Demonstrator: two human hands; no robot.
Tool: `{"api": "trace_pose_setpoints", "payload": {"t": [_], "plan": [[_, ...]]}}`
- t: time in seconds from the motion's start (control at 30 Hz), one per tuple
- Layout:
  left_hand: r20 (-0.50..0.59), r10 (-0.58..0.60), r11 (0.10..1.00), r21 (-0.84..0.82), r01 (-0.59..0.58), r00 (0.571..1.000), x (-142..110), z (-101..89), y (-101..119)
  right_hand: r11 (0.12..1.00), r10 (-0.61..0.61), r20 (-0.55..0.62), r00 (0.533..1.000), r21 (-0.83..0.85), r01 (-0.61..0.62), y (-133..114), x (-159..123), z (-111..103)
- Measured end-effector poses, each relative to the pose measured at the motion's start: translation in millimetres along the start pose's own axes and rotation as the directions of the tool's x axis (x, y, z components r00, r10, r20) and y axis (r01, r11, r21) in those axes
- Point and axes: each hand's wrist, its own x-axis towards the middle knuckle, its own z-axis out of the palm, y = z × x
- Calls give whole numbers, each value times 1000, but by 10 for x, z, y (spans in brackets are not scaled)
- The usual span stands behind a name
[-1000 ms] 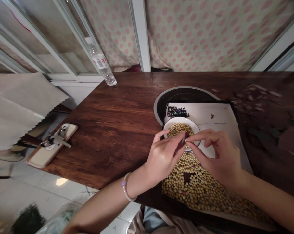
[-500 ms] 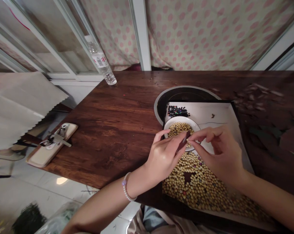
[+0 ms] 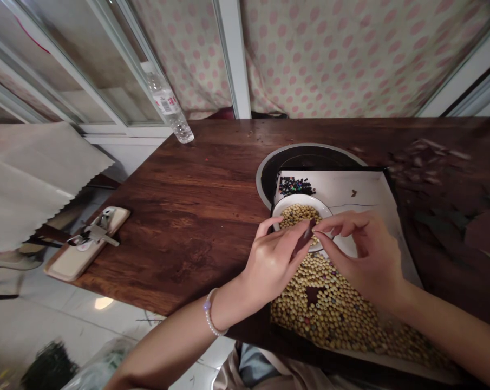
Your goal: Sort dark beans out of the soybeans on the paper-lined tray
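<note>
My left hand (image 3: 271, 260), closed, pinches a small flat dark maroon piece (image 3: 304, 238) between thumb and fingers. Against its right side come the fingertips of my right hand (image 3: 360, 254), with thumb and index finger pressed together. A tiny pale spot shows at that pinch, too small to make out. Both hands are above a white bowl (image 3: 281, 205) of yellowish beads (image 3: 299, 214). The bowl sits in a shallow white-lined box (image 3: 372, 181) with a dark rim, and many loose yellowish beads (image 3: 321, 319) cover its near part.
Black beads (image 3: 295, 186) and a thin dark thread (image 3: 352, 206) lie in the box. Behind it is a round dark disc (image 3: 269, 168) with a grey rim. Maroon scraps (image 3: 429, 160) are at right, a water bottle (image 3: 167, 103) at the far edge, a tray (image 3: 72, 262) with metal tools at left.
My right fingertips have shifted very slightly, staying beside the maroon piece. The pale bead-like spot between them shows less than before. My left hand has hardly moved.
</note>
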Motion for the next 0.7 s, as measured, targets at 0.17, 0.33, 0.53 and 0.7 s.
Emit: {"api": "trace_pose_setpoints", "payload": {"t": [0.17, 0.33, 0.53, 0.7], "plan": [[8, -15, 1000, -7, 15, 1000, 0, 1, 3, 998, 11, 22, 1000, 57, -12, 9, -7, -2], [31, -41, 998, -53, 42, 999, -9, 20, -2, 989, -39, 80, 996, 146, 27, -20, -1, -4], [12, -71, 996, -52, 72, 997, -3, 31, -5, 987, -136, 86, 987, -70, 142, -61, 32, -25], [20, -84, 996, -39, 85, 996, 8, 22, 1, 951, -265, 117, 957, -131, 279, -95, 52, -56]]}}
